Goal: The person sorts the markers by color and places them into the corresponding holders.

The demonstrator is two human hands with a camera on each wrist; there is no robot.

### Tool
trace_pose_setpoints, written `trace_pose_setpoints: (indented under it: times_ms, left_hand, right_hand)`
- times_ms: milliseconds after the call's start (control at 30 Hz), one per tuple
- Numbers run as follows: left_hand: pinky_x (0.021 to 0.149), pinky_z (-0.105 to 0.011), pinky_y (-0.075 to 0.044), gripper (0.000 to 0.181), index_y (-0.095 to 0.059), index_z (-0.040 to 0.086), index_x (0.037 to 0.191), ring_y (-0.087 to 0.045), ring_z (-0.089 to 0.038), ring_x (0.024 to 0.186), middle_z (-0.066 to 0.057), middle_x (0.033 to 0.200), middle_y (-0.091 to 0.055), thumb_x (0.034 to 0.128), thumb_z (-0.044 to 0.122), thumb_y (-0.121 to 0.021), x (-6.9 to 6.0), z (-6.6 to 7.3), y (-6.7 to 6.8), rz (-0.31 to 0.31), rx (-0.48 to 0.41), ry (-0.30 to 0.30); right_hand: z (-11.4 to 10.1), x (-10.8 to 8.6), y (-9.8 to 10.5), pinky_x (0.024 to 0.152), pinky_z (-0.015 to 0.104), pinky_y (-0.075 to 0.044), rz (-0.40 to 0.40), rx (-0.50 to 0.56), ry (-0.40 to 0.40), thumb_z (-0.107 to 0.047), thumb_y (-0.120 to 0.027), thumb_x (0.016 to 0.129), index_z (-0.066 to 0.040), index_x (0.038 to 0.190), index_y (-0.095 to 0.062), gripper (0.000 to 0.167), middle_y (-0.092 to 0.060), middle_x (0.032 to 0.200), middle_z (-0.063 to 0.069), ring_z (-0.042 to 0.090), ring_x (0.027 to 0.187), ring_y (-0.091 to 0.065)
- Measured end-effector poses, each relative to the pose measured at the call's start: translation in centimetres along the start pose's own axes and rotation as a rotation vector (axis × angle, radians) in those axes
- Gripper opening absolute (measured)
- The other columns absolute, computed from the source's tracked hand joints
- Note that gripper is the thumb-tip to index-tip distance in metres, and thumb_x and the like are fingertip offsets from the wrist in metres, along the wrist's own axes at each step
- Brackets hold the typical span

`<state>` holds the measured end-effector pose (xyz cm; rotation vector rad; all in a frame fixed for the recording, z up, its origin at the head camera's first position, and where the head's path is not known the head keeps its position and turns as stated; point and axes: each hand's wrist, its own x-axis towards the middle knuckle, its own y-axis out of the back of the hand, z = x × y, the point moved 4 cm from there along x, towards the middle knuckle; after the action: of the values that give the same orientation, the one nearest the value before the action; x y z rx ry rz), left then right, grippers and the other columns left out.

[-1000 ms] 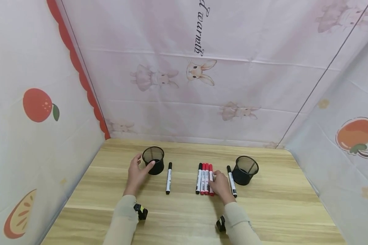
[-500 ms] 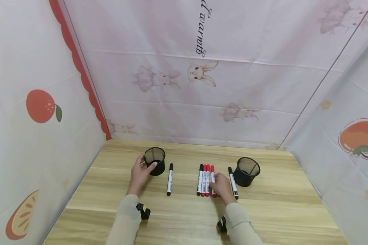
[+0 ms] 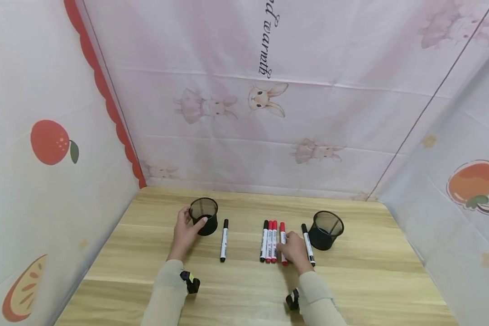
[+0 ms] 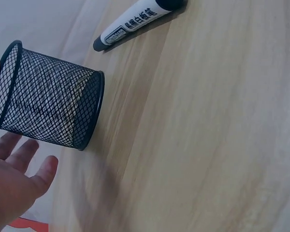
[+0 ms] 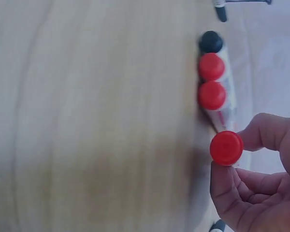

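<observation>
My left hand (image 3: 184, 233) is around the black mesh pen holder (image 3: 207, 225), its thumb in front and other fingers along the left side. In the left wrist view the pen holder (image 4: 53, 99) stands between thumb and fingers, and the nearest finger sticks out free. My right hand (image 3: 294, 250) pinches a red marker (image 3: 283, 235) between thumb and fingers; the red end of this marker (image 5: 226, 148) faces the right wrist camera. Just left of it, two red markers (image 3: 272, 240) and a black marker (image 3: 264, 240) lie side by side.
A second mesh pen holder (image 3: 323, 237) stands at the right, with a black marker (image 3: 308, 244) lying against its left side. Another black marker (image 3: 224, 240) lies right of the left pen holder. Printed cloth walls (image 3: 228, 149) border the wooden table (image 3: 244, 285).
The red marker in my right hand has moved slightly right, opening a gap from the other red markers. My left hand stays at the pen holder.
</observation>
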<state>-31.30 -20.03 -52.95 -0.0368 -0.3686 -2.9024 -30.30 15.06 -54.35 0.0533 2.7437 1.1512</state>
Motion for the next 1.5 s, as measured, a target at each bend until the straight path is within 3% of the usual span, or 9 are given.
trace_pose_setpoints:
  times_ms: [333,633,867,1167,1500]
  left_hand:
    - [0.097,-0.05,-0.035,0.076,-0.028,0.017,0.146,-0.034,-0.038,0.126,-0.017,0.144,-0.031,0.0841,0.033,-0.069,-0.1,0.2,1.2,-0.018,0.043,-0.01]
    - [0.097,-0.049,-0.035,0.076,-0.03,0.018,0.145,-0.033,-0.038,0.127,-0.016,0.143,-0.032,0.0827,0.033,-0.07,-0.2,0.4,0.8,-0.035,0.014,0.018]
    - [0.101,-0.048,-0.03,0.069,-0.03,0.013,0.143,-0.033,-0.039,0.126,-0.016,0.141,-0.033,0.0852,0.021,-0.067,0.1,0.5,0.4,-0.037,-0.011,-0.014]
    - [0.101,-0.049,-0.028,0.07,-0.025,0.012,0.144,-0.03,-0.039,0.128,-0.018,0.143,-0.029,0.0865,0.019,-0.065,0.2,0.7,-0.2,-0.065,-0.022,0.009]
    - [0.099,-0.05,-0.032,0.07,-0.024,0.015,0.144,-0.03,-0.039,0.128,-0.016,0.143,-0.029,0.0874,0.02,-0.064,0.5,0.5,-0.4,-0.084,-0.012,0.02]
  right_hand:
    - [-0.2,-0.6,0.0,0.055,0.029,-0.047,0.065,0.044,0.049,-0.009,-0.065,0.073,0.014,0.114,-0.054,0.048,-0.061,0.085,0.014,0.018,0.065,-0.055]
    - [-0.9,-1.3,0.7,0.046,0.029,-0.042,0.096,0.164,0.023,-0.011,-0.063,0.078,0.009,0.119,-0.053,0.047,-0.057,0.072,0.008,0.016,0.055,-0.052]
    - [-1.4,-1.3,0.8,0.043,0.029,-0.038,0.104,0.237,0.016,-0.011,-0.063,0.08,0.004,0.122,-0.052,0.046,-0.052,0.07,0.007,0.015,0.052,-0.047]
    - [-1.7,-1.0,0.8,0.052,0.029,-0.041,0.186,0.309,0.02,-0.009,-0.068,0.079,-0.001,0.114,-0.054,0.038,-0.051,0.079,0.008,0.019,0.065,-0.047]
    - [-2.6,-1.2,0.7,0.06,0.024,-0.043,0.211,0.512,0.129,0.006,-0.065,0.075,0.001,0.116,-0.05,0.044,-0.05,0.084,0.01,0.019,0.072,-0.048]
